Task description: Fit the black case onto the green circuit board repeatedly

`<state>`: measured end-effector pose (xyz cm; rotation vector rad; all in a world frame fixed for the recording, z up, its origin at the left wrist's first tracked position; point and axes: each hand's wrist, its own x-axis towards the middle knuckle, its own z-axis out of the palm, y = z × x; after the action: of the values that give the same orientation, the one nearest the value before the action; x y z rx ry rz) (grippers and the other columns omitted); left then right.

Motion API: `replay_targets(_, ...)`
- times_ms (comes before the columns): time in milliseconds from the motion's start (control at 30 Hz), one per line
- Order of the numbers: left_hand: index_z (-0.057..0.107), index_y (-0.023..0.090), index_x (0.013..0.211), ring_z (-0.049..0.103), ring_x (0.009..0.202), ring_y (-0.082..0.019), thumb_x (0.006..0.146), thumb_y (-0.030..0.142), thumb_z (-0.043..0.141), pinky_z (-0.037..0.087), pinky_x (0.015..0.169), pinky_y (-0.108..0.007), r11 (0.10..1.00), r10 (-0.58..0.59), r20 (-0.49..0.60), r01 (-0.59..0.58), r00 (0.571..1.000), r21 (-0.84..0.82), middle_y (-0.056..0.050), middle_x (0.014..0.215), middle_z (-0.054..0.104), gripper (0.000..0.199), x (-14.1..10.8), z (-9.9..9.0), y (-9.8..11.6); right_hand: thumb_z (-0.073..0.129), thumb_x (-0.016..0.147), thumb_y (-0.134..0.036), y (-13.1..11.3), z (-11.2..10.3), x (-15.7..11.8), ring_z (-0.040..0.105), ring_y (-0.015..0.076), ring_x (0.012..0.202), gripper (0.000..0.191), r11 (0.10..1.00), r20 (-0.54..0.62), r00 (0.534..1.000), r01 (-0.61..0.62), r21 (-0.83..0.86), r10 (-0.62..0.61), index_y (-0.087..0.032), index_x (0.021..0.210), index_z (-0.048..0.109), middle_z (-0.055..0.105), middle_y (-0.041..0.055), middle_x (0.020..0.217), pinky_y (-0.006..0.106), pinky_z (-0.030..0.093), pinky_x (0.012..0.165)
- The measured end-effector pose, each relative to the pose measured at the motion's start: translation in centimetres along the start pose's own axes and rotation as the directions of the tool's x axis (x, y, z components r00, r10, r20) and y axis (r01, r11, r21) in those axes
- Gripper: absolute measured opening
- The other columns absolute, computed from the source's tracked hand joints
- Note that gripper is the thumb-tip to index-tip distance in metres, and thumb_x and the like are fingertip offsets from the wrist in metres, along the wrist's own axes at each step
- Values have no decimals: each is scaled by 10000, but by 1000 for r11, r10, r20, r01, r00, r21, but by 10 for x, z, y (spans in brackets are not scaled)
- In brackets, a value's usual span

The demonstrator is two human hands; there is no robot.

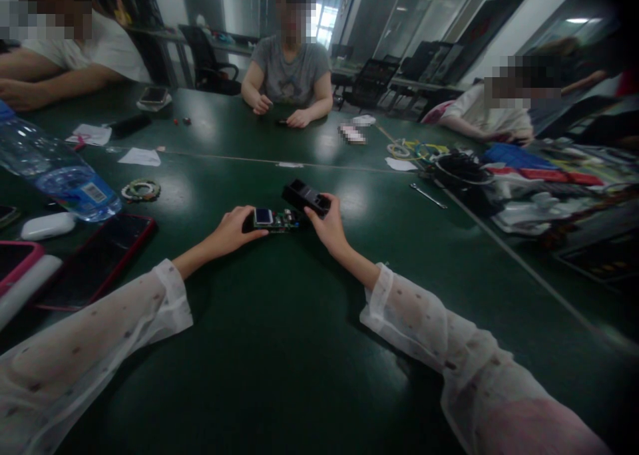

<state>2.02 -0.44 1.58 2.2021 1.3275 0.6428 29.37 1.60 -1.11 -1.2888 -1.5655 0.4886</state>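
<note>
My left hand (230, 231) grips the left end of a small green circuit board (284, 222), its thumb along the near edge. A little screen in a pale frame (263, 216) sits on the board's left part. My right hand (332, 227) holds a black plastic casing (304, 194), tilted, just above and behind the board's right end. Whether the casing touches the board I cannot tell. Both hands are close together over the dark green table (279, 348).
On the left lie a water bottle (60, 169), a red-edged phone (100, 262), a white earbud case (48, 225) and a beaded bracelet (141, 190). To the right are a wrench (428, 196) and a heap of cables (462, 169). Several people sit around the table.
</note>
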Motion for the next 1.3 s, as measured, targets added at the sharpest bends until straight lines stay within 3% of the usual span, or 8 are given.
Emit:
replay_targets(400, 538, 217, 1157, 532, 1117, -318, 803, 591, 621, 424, 955, -503, 1000, -4, -9, 4, 1000, 21, -99, 1179, 592, 521, 0, 0, 3, 672, 766, -286, 6, 3, 1, 518, 302, 1169, 506, 996, 34, 999, 2, -88, 1, -218, 1203, 427, 517, 124, 1205, 570, 396, 1051)
replay_targets(667, 522, 223, 1174, 521, 1139, -329, 790, 596, 628, 413, 965, -521, 999, 24, -7, -24, 1000, 48, -103, 1205, 581, 545, 0, 0, 1, 699, 721, -283, 3, 3, 0, 441, 349, 1237, 605, 989, 1, 1000, 8, -150, -8, -211, 1243, 402, 443, 155, 1275, 630, 353, 1060)
replay_targets(1067, 535, 217, 1149, 515, 1153, -328, 795, 570, 635, 411, 971, -511, 999, 23, 12, -24, 1000, 36, -104, 1207, 583, 510, -1, -2, 3, 668, 757, -230, 3, 2, 1, 502, 307, 1201, 539, 987, 98, 993, 73, -146, -59, -220, 1233, 414, 506, 130, 1249, 565, 418, 1030)
replay_targets(1300, 549, 216, 1122, 515, 1153, -328, 783, 578, 643, 396, 986, -515, 998, 42, 9, -43, 999, 37, -99, 1180, 597, 504, 1, 1, -2, 646, 832, -391, -2, 3, 0, 534, 299, 1176, 557, 999, 41, 998, 41, -25, -40, -213, 1296, 396, 521, 144, 1255, 540, 425, 1046)
